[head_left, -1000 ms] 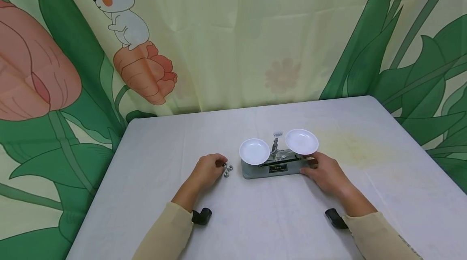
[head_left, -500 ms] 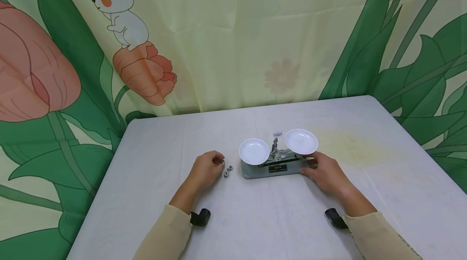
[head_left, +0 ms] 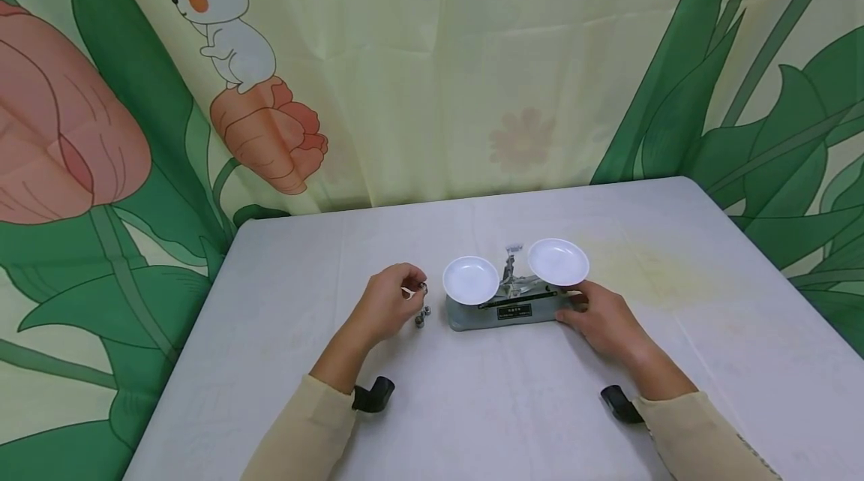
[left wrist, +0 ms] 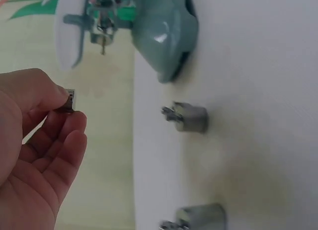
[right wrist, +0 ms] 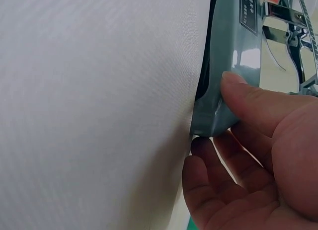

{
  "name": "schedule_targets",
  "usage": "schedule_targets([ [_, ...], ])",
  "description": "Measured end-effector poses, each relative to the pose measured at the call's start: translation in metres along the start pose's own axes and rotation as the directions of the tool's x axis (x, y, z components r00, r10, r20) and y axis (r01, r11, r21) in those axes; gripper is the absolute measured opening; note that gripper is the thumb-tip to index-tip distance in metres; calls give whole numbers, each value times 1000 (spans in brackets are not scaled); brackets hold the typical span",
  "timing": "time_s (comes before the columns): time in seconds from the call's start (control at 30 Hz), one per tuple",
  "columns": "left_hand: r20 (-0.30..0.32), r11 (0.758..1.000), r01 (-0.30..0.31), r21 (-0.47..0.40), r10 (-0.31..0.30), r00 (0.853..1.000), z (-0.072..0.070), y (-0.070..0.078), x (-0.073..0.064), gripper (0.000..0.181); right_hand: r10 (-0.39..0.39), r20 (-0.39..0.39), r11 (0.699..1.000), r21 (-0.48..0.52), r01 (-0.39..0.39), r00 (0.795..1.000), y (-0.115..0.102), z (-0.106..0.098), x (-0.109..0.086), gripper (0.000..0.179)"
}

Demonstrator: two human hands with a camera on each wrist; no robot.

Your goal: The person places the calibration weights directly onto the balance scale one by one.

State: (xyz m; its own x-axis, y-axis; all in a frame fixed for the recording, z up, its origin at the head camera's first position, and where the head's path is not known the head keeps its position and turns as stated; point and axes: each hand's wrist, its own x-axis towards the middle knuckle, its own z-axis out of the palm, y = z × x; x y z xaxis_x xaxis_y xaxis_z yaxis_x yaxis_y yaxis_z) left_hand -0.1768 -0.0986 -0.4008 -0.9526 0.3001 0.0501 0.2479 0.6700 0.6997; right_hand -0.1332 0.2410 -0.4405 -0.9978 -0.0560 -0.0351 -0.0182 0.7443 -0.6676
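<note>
My left hand (head_left: 388, 302) is raised above the table and pinches a small metal weight (left wrist: 71, 101) between thumb and fingertips. Below it, two knobbed metal weights (left wrist: 195, 117) stand upright on the cloth. A grey-green balance scale (head_left: 469, 318) carries a white left pan (head_left: 471, 281) and a white right pan (head_left: 559, 262), both bare. The left pan sits lower than the right one in the head view. My right hand (head_left: 601, 318) grips the right end of the scale's base, thumb on its front face and fingers around the end.
A white cloth (head_left: 506, 398) covers the table. Behind its far edge hangs a curtain (head_left: 418, 91) printed with a rabbit, a carrot and tulips. Each wrist wears a black camera mount (head_left: 373, 395).
My left hand has picked up one weight from beside the other two and lifted it up and slightly right, towards the left pan. The right hand and scale have stayed put.
</note>
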Motion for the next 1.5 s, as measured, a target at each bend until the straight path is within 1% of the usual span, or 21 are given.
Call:
schedule_targets([
  [0.1, -8, 998, -59, 3, 59, 998, -3, 9, 0, 12, 5, 4, 1000, 1, -5, 1000, -1, 0, 0, 56],
  [0.2, -10, 996, -83, 16, 83, 997, -6, 17, 1, 13, 6, 3, 1000, 0, -6, 1000, -2, 0, 0, 56],
  [0.37, 18, 997, -78, 24, 77, 997, -8, 28, 5, 17, 18, 1, 1000, -15, -18, 1000, -2, 0, 1, 57],
  [0.53, 39, 996, -81, 29, 80, 996, -7, 36, 12, 18, 18, 0, 1000, -17, -18, 1000, -1, 0, 1, 57],
  [0.77, 30, 995, -98, -20, 99, 995, -1, 39, 17, 13, 18, 2, 1000, -17, -18, 1000, -1, 1, -1, 56],
  [0.9, 28, 995, -99, -32, 100, 995, 2, 41, 20, 12, 22, 7, 1000, -23, -22, 1000, -2, -1, 0, 57],
  [1.07, 23, 995, -93, -26, 94, 995, 6, 43, 23, 11, 26, 10, 999, -24, -26, 1000, -1, 0, 0, 58],
  [1.33, 27, 999, -54, -4, 54, 998, 16, 45, 31, 13, 26, 4, 1000, -15, -25, 1000, -1, 1, -1, 57],
  [1.5, 23, 998, -52, 18, 52, 998, 21, 46, 36, 12, 19, 2, 1000, -20, -19, 1000, -1, 1, -2, 57],
])
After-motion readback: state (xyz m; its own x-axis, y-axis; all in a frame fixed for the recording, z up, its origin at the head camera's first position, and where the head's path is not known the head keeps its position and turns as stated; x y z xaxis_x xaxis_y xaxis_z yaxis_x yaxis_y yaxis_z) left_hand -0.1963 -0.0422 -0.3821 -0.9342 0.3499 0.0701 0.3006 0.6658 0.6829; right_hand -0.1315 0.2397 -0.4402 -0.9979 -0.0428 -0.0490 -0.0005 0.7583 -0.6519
